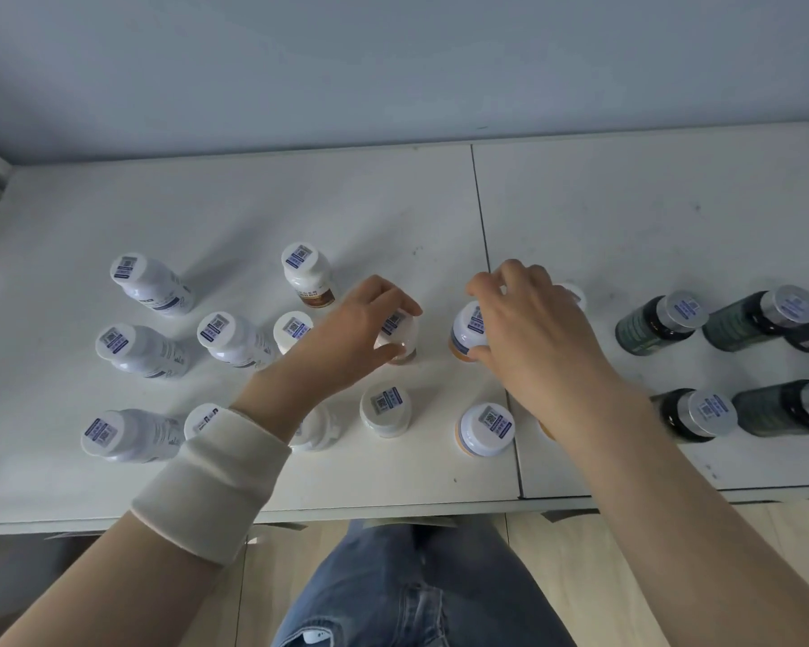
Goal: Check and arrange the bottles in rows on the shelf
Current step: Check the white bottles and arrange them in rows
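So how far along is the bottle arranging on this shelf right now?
Partway. The white bottles on the left and the dark bottles on the right already stand upright in rough rows on the shelf. In hand: the left hand grips a white-capped bottle, and the right hand grips an orange bottle. Left to do: the middle bottles are unevenly spaced and need lining up.

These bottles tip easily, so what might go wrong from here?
Left hand and right hand each grip a bottle by its cap, with neighbours close by. The left sleeve hangs over the front-row bottles and may topple one. The front orange bottle stands near the shelf edge.
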A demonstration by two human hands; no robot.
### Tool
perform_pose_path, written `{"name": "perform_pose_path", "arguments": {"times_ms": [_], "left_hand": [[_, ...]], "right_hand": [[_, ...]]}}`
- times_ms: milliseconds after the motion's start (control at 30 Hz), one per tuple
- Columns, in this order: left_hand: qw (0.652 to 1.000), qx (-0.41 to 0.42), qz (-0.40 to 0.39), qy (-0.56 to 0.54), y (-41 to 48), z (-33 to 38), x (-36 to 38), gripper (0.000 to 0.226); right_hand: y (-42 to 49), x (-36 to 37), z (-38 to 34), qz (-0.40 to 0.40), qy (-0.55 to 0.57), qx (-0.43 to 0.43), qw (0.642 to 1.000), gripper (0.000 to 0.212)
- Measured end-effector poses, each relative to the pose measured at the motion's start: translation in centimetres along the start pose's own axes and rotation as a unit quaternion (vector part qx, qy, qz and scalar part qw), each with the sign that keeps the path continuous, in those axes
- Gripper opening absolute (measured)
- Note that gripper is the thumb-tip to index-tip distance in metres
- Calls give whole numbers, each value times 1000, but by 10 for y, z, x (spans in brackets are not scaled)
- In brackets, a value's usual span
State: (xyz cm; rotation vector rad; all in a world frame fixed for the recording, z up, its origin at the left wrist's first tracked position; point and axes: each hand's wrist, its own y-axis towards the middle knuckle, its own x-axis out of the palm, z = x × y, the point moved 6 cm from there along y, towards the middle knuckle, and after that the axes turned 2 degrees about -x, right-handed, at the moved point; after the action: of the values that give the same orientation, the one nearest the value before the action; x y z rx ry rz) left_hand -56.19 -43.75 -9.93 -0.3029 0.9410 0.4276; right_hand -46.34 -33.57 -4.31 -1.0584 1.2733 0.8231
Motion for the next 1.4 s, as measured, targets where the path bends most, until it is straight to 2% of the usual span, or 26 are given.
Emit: {"name": "perform_pose_path", "arguments": {"times_ms": [67, 167, 233, 300, 400, 467, 533, 633, 700, 733, 767, 833, 900, 967, 1033, 1100, 1200, 1267, 1333, 1400], "left_hand": [[999, -10, 2, 36, -5, -2, -5, 51], [992, -75, 38, 98, -19, -17, -26, 58], [982, -121, 39, 140, -30, -30, -39, 57], [973, -153, 6, 170, -37, -41, -42, 49], [981, -143, 14, 130, -44, -45, -46, 35], [986, -135, 87, 39, -50, -42, -64, 25], [972, -147, 146, -114, -60, -41, -88, 16], [909, -90, 162, -373, -77, -30, -111, 15], [873, -47, 155, -461, -87, -29, -116, 17], [862, -36, 146, -485, -91, -31, -115, 21], [853, -35, 136, -502, -94, -36, -112, 28], [845, -47, 116, -520, -100, -47, -108, 35], [845, -44, 110, -522, -104, -54, -107, 32], [840, -21, 113, -530, -109, -57, -110, 32], [848, 10, 106, -519, -111, -59, -112, 38], [853, 23, 80, -516, -112, -59, -109, 38], [826, 2, 78, -558, -110, -61, -104, 30], [820, 8, 80, -567, -108, -60, -102, 29], [819, 29, 69, -569, -108, -55, -98, 33], [813, 21, 62, -579, -106, -53, -92, 35]], "right_hand": [[0, 1, -1, -6, -5, -12, 1000, 48], [-2, 1, -5, -4, 0, -30, 1000, 46], [-2, -3, -9, 2, 6, -37, 999, 47], [-3, -9, -16, 18, 18, -45, 999, 47], [-5, -17, -30, 47, 75, -56, 994, 44], [-7, -21, -37, 76, 168, -47, 982, 43], [-5, -19, -45, 91, 317, -19, 944, 47], [-1, -7, -71, 9, 560, 31, 828, 57], [-2, -4, -92, -26, 679, 27, 733, 48], [-3, -8, -99, -14, 712, 7, 702, 39], [-4, -11, -104, 9, 728, -19, 686, 34], [-8, -13, -112, 46, 732, -63, 677, 44], [-10, -9, -119, 63, 729, -80, 677, 49], [-11, -3, -124, 60, 745, -52, 662, 47], [-12, 2, -127, 49, 773, -12, 633, 39], [-14, 2, -127, 75, 764, -12, 640, 36], [-19, 2, -130, 100, 732, -47, 673, 51], [-19, 7, -131, 76, 751, -26, 656, 63], [-18, 10, -128, 61, 777, 7, 627, 46], [-18, 7, -123, 75, 758, 0, 648, 37]]}}
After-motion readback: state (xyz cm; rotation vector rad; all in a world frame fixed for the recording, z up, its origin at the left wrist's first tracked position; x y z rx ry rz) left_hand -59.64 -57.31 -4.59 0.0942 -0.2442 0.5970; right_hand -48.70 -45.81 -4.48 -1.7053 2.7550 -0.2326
